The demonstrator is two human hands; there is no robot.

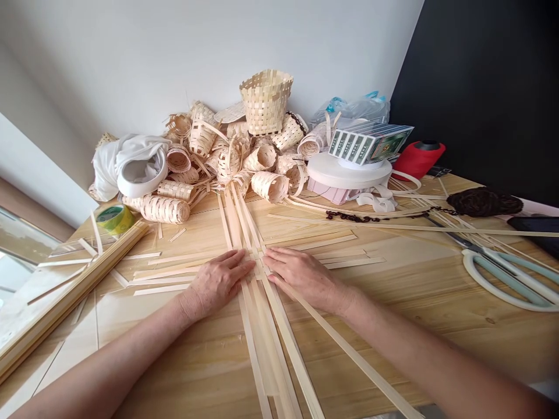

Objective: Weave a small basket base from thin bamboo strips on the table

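Observation:
Flat pale wooden strips (pixel 257 326) cross one another on the table, some running lengthwise and others sideways, and interlace at the middle. My left hand (pixel 218 278) lies flat on the left side of this crossing, its fingers stretched over the strips. On the right side rests my right hand (pixel 301 273), fingers extended and pressing down on the weave. One long loose strip (pixel 349 349) slants from beneath the right hand toward the lower right. The undersides of both hands, and part of the crossing, are hidden.
Small woven baskets (pixel 218 151) are heaped against the wall, a larger basket (pixel 266 102) on top. Scissors (pixel 502 267) lie at right near dark yarn (pixel 484 202) and a red thread cone (pixel 419 158). A strip bundle (pixel 74 291) and tape roll (pixel 116 218) occupy the left.

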